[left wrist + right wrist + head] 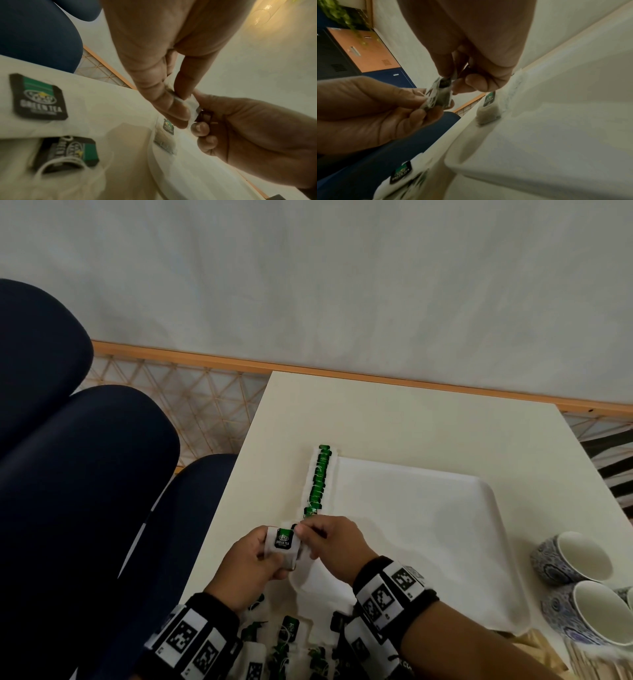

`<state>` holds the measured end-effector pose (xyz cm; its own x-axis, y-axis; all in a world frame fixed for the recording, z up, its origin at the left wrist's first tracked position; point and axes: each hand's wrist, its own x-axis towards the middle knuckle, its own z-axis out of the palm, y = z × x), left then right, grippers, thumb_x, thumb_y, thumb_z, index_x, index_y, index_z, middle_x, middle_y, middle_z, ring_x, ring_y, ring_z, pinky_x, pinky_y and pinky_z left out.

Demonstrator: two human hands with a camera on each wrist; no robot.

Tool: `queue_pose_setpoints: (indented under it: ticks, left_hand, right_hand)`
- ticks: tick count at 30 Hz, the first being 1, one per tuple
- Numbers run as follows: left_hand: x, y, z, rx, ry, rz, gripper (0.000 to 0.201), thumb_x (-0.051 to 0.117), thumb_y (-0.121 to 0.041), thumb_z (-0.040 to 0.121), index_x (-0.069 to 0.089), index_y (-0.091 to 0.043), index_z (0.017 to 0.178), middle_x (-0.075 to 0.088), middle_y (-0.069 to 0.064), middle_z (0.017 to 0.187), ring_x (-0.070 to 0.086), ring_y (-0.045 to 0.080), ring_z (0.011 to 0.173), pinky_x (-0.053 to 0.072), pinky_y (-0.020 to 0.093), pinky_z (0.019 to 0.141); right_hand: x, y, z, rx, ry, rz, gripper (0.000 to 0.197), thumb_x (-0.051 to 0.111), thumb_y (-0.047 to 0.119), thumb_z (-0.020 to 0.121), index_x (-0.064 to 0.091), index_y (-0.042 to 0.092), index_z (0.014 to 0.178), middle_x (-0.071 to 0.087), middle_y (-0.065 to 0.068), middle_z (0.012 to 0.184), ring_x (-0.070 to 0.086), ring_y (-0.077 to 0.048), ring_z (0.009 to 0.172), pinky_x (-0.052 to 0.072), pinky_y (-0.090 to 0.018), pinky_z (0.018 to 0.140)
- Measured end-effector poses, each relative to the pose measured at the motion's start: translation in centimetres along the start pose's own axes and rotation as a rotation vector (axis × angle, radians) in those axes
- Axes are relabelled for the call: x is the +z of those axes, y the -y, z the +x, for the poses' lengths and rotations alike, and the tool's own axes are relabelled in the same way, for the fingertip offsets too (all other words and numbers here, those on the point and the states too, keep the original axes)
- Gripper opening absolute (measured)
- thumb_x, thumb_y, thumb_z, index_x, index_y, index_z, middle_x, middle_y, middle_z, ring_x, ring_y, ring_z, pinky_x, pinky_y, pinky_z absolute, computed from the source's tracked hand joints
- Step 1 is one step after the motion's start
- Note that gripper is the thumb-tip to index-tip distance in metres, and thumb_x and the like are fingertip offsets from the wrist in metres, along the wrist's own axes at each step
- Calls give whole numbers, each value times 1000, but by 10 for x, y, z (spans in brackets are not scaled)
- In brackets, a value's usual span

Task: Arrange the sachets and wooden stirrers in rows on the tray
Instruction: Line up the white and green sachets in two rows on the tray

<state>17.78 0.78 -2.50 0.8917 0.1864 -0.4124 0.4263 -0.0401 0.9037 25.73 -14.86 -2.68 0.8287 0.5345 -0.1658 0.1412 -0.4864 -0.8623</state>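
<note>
Sachets of green tea (283, 546) sit stacked in our left hand (255, 566), whose fingers and thumb curl round the little bundle just above the near left corner of the white tray (445, 542); the top one shows its dark label with a green band and the words "GREEN TEA". Our right hand (334, 542) meets it from the right, thumb and forefinger pinched on one sachet at the top of that stack — in the right wrist view the pinch closes on the dark tag end (445, 82) while the left fingers (412, 97) clamp the pale pouches below. From the left wrist we see the same meeting: left fingertips (171, 105) on the white edge of the bundle, right hand (248, 128) curled just beside it. A row of sachets (318, 477) already runs along the left edge of the tray, overlapping one another, green tags up, from the far corner down to just beyond our knuckles. More loose sachets (287, 631) lie scattered on the table (394, 412) near our wrists, off the tray; two of them (38, 97) show large and blurred in the left wrist view. To the right of the tray stand blue-patterned cups (572, 558) with white insides, and pale wooden stirrers (589, 660) lie at the lower right corner, partly cut off. Dark blue chair backs (85, 474) line the table's left side.
</note>
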Motion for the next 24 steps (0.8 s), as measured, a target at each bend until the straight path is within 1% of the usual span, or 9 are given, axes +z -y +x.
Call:
queue_pose_setpoints:
  ticks: [3, 7, 9, 12, 14, 18, 20, 21, 24]
  left_hand:
    - [-2, 1, 0, -1, -89, -21, 30, 60, 9, 81, 66, -14, 100, 72, 10, 95, 69, 28, 89, 59, 38, 76]
    - [-14, 6, 0, -15, -234, -54, 28, 65, 9, 78, 66, -12, 96, 71, 9, 94, 70, 27, 84, 59, 38, 77]
    - [-18, 8, 0, -19, -253, -56, 27, 67, 7, 77, 65, -11, 96, 71, 10, 94, 70, 28, 84, 59, 41, 80]
    - [-19, 9, 0, -16, -253, -63, 27, 68, 8, 77, 65, -11, 96, 71, 10, 93, 70, 28, 84, 59, 41, 80]
    - [-16, 8, -1, -10, -239, -59, 27, 67, 7, 77, 66, -11, 97, 71, 9, 93, 70, 27, 84, 59, 39, 78]
    - [-12, 6, -4, 10, -218, -61, 26, 65, 10, 78, 66, -10, 95, 72, 9, 91, 70, 27, 84, 59, 35, 74]
    - [-12, 7, -4, 14, -211, -66, 26, 65, 10, 78, 66, -10, 94, 72, 10, 91, 70, 28, 84, 59, 36, 74]
    - [-13, 7, -4, 14, -208, -64, 26, 65, 10, 78, 66, -10, 94, 72, 11, 92, 70, 28, 84, 59, 37, 75]
    - [-14, 9, -4, 14, -203, -58, 26, 64, 9, 79, 66, -12, 94, 72, 11, 93, 71, 29, 84, 59, 36, 75]
  right_hand:
    - [-5, -6, -1, 72, -102, -8, 17, 54, 33, 96, 66, 26, 86, 60, 13, 64, 58, 1, 55, 43, -7, 59]
    - [-13, -16, -3, 174, -185, -42, 22, 49, 31, 99, 64, 18, 89, 61, 7, 66, 59, -6, 59, 40, -7, 56]
    - [-13, -18, -4, 207, -134, -64, 22, 49, 29, 99, 63, 17, 88, 61, 6, 67, 58, -9, 62, 41, -10, 57]
    - [-6, -18, -4, 214, 17, -93, 20, 53, 28, 97, 62, 20, 81, 61, 5, 68, 62, -14, 66, 45, -13, 61]
    - [1, -18, -2, 187, 38, -163, 22, 54, 30, 97, 60, 24, 77, 58, 9, 65, 59, -13, 69, 39, -9, 59]
    - [5, -17, 6, 191, -84, -205, 16, 58, 30, 94, 67, 18, 98, 61, 3, 81, 57, -15, 77, 33, -8, 57]
    - [3, -15, 5, 210, -138, -163, 25, 64, 29, 90, 59, 21, 112, 55, 4, 90, 52, -10, 76, 33, -10, 58]
    - [2, -15, 4, 215, -138, -150, 32, 67, 30, 87, 52, 23, 115, 52, 4, 93, 50, -8, 75, 33, -11, 59]
    - [3, -14, 0, 221, -79, -181, 49, 76, 38, 79, 41, 25, 111, 49, 4, 100, 51, -12, 80, 35, -15, 61]
